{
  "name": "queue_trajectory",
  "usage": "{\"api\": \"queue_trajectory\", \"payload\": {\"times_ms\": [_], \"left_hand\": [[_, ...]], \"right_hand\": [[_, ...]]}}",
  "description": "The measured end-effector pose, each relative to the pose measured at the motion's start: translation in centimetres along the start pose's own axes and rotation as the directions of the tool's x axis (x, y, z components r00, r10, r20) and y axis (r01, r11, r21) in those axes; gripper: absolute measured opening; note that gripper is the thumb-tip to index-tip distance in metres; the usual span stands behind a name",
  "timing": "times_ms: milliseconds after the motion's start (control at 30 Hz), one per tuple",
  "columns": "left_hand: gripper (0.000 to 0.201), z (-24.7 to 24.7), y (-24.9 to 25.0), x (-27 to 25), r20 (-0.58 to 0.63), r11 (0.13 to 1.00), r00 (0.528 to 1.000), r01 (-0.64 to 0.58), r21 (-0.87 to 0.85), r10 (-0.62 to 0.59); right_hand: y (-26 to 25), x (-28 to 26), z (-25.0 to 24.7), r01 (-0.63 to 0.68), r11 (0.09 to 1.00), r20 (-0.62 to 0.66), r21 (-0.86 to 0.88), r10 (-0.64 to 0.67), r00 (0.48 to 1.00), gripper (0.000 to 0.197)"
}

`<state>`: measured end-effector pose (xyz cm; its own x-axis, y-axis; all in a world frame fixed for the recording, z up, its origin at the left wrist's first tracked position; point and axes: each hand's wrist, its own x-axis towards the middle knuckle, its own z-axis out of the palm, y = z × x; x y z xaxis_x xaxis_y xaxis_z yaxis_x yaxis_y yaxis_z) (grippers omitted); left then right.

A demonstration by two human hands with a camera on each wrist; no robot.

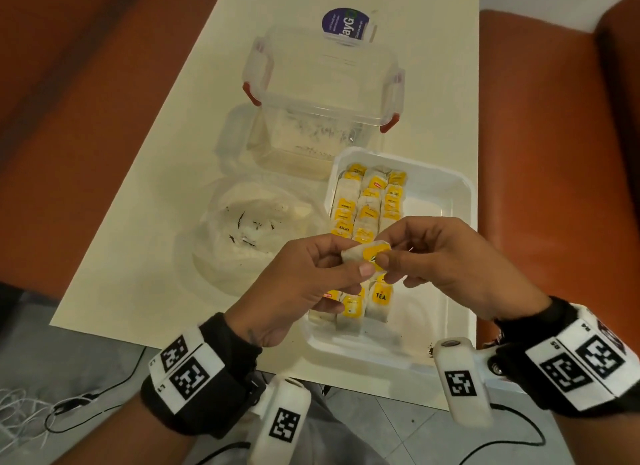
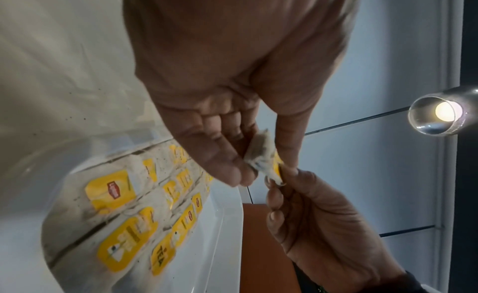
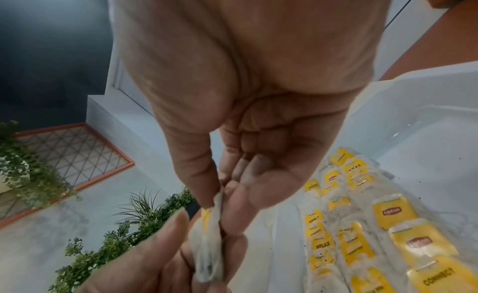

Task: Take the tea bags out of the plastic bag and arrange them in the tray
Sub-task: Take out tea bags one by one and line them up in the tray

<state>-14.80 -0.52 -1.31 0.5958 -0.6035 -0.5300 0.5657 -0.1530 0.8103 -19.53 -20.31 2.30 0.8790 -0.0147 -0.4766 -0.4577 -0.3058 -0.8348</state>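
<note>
Both hands hold one tea bag with a yellow tag above the white tray. My left hand pinches its white paper end between thumb and fingers. My right hand pinches the yellow tag end. The same tea bag shows in the left wrist view and the tea bag in the right wrist view. Rows of tea bags fill the tray's left part, with more tea bags under my hands. The crumpled plastic bag lies left of the tray.
A clear lidded container with red clips stands behind the tray, a purple label beyond it. The cream table is narrow, with orange seats on both sides. Cables lie on the floor near me.
</note>
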Motion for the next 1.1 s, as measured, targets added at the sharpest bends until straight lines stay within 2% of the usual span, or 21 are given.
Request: {"api": "queue_trajectory", "payload": {"times_ms": [200,333,467,533,633,767,833,900,1100], "left_hand": [[0.009,0.0,0.0,-0.1,-0.051,0.999,0.999,-0.008,0.034,0.009],[0.014,0.1,0.0,-0.1,-0.061,0.997,0.998,-0.012,0.076,0.016],[0.019,-0.4,0.0,-0.4,-0.074,0.985,0.995,-0.049,0.163,0.061],[0.016,-1.1,0.2,-0.5,-0.110,0.976,0.990,-0.070,0.205,0.094],[0.009,-2.3,0.6,-0.6,-0.162,0.974,0.980,-0.080,0.214,0.116],[0.007,-3.8,1.2,-1.2,-0.214,0.975,0.967,-0.097,0.198,0.140],[0.018,-4.3,1.5,-1.5,-0.238,0.978,0.960,-0.105,0.183,0.148],[0.019,-4.7,1.6,-1.8,-0.259,0.978,0.954,-0.108,0.177,0.152],[0.020,-5.6,1.7,-2.2,-0.299,0.979,0.943,-0.099,0.178,0.150]], "right_hand": [[-0.2,-0.1,-0.1,0.021,1.000,-0.020,0.017,-0.020,1.000,0.013],[-0.1,-0.2,-0.2,0.051,0.999,-0.007,0.019,-0.051,0.999,0.011],[0.1,-0.4,-0.6,0.064,0.997,-0.017,-0.035,-0.065,0.998,0.011],[0.5,-0.6,-0.7,0.072,0.989,-0.017,-0.125,-0.075,0.997,0.010],[1.8,-0.9,-0.3,0.069,0.896,0.046,-0.439,-0.054,0.997,0.011],[3.7,-1.0,1.8,0.022,0.688,0.183,-0.726,0.161,0.970,0.012],[4.5,-0.8,2.7,0.015,0.616,0.184,-0.787,0.212,0.960,0.016],[5.2,-0.2,2.9,-0.005,0.582,0.146,-0.813,0.211,0.966,0.017],[6.1,1.4,2.7,-0.030,0.601,0.091,-0.799,0.171,0.981,0.017]]}}
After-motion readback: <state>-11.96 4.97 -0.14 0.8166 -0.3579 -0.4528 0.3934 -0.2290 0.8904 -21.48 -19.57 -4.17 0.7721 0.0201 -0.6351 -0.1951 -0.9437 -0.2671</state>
